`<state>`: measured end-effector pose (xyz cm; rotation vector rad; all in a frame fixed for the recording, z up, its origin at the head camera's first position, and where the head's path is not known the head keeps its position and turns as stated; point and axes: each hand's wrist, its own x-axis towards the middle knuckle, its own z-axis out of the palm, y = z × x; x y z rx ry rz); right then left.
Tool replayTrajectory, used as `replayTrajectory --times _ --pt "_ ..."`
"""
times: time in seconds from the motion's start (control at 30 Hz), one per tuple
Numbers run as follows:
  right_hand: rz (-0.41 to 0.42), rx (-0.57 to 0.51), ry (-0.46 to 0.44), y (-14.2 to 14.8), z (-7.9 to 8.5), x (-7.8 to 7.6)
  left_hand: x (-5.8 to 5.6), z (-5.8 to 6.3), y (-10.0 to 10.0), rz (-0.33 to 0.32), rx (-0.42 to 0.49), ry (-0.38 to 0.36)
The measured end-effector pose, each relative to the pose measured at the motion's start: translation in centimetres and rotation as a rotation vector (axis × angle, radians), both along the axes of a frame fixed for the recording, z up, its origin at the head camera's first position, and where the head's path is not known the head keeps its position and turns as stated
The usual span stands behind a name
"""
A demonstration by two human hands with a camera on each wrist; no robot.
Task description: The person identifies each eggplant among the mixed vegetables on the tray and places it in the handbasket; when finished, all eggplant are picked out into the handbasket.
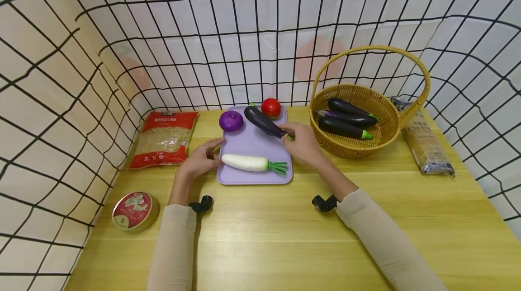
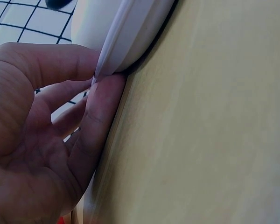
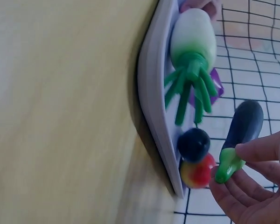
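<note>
My right hand (image 1: 302,143) pinches an eggplant (image 3: 246,122) by its green stem end. The dark body slants up and left over the lilac tray (image 1: 254,181). In the right wrist view a second dark rounded end (image 3: 193,144), seemingly another eggplant, shows beside the tomato (image 1: 271,108); the held eggplant mostly covers it in the head view. At the tray's left edge my left hand (image 1: 201,160) grips the rim, one digit above and another underneath. A white radish (image 1: 245,162) with green stalks lies across the tray's near part. A purple onion (image 1: 231,121) sits at its far left.
To the right stands a tall-handled wicker basket (image 1: 346,150) with several eggplants (image 1: 345,127). A noodle packet (image 1: 427,142) lies beyond it. On the left are a red food bag (image 1: 163,139) and a round tin (image 1: 135,212). Black wire mesh (image 1: 256,31) encloses the table's back and sides.
</note>
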<state>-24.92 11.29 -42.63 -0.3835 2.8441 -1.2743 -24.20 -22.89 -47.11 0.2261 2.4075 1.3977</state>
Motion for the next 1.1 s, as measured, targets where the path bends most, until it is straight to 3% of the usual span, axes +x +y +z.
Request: replayTrajectory --times 0.2,0.53,0.9,1.1 --pt "0.003 -0.010 0.024 2.3 1.2 1.3 0.1 0.6 0.0 0.007 0.008 -0.014" --pt "-0.051 0.036 0.150 8.3 2.5 2.4 1.4 3.7 1.3 -0.003 0.011 -0.016" --pt "-0.091 0.136 0.101 14.4 3.1 3.4 1.4 3.5 1.1 -0.001 -0.024 -0.007" --pt "-0.103 0.191 0.072 17.3 2.6 3.2 1.4 3.5 1.2 -0.006 -0.020 -0.004"
